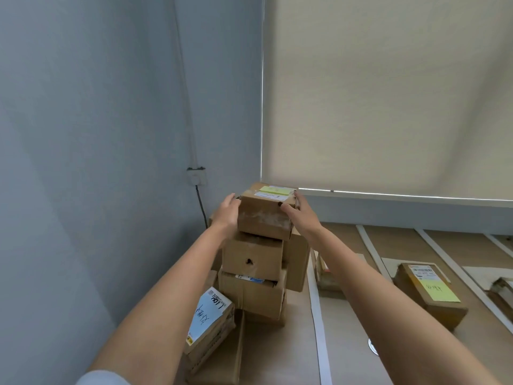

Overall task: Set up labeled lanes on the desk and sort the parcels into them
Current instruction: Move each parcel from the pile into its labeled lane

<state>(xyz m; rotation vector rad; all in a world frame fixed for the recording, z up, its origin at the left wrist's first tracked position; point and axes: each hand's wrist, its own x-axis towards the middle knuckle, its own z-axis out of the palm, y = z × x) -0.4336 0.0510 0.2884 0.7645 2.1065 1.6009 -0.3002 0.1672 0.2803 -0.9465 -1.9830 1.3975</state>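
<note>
Both arms reach forward to the top brown cardboard parcel with a yellow sticky note [265, 215], which sits atop a stack of brown cardboard boxes [252, 276] at the desk's left end, near the grey wall. Left hand [225, 211]: fingers nearly straight, flat against the parcel's left side. Right hand [301, 213]: thumb on the front face, fingers wrapped around the right edge. White tape strips [319, 323] mark lanes on the wooden desk [358, 329]. Another brown parcel with a yellow note [430, 293] lies in a lane to the right.

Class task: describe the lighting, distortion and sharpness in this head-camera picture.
Head view: soft, even light with bright slivers along the blind's edges; wide-angle bending curves the desk tape strips; writing on the top box is too blurred to read.
</note>
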